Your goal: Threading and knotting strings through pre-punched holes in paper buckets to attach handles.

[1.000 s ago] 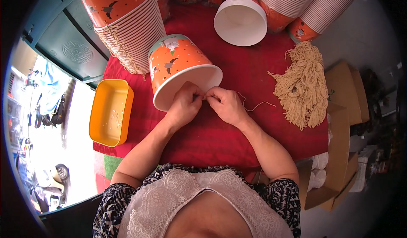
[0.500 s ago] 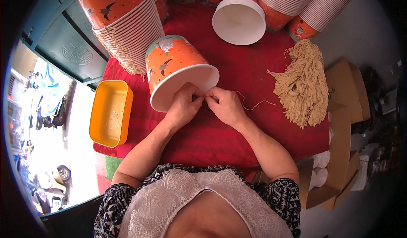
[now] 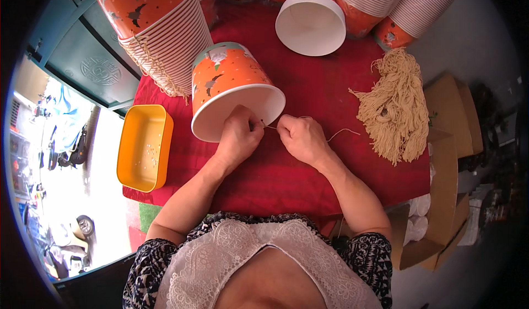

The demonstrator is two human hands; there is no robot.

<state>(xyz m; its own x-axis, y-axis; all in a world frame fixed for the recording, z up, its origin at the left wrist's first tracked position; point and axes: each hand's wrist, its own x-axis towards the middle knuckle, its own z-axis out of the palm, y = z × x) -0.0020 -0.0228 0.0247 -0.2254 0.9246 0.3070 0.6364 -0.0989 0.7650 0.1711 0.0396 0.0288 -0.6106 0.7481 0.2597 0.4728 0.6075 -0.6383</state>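
Left hand: I see my left hand (image 3: 238, 135) pressed against the rim of the orange paper bucket (image 3: 234, 88), fingers curled shut at the rim's edge; whatever they pinch is too small for me to make out.
Right hand: my right hand (image 3: 300, 138) sits just beside the left, fingertips closed on a thin beige string (image 3: 341, 133); the two hands nearly meet.
Bucket: lies on its side on the red cloth (image 3: 314, 77), open white mouth turned toward me, partly covered by my left hand.
String: runs from my right hand toward the bundle of strings (image 3: 394, 108); I lose it between the fingertips.
Bundle: loose heap of beige cut lengths, right of my hands, well apart from the bucket.
Stack, left: nested orange buckets (image 3: 157, 25) with string loops hanging at the rims; top cut off by the frame.
Single bucket, rear: white bucket mouth (image 3: 310, 22) facing up-frame.
Stacks, right rear: more nested buckets (image 3: 386, 0), cut off at the edge.
Tray: yellow tray (image 3: 144, 146) at the cloth's left edge; tiny specks inside, unreadable.
Boxes: cardboard boxes (image 3: 449, 144) on the right, contents dim.
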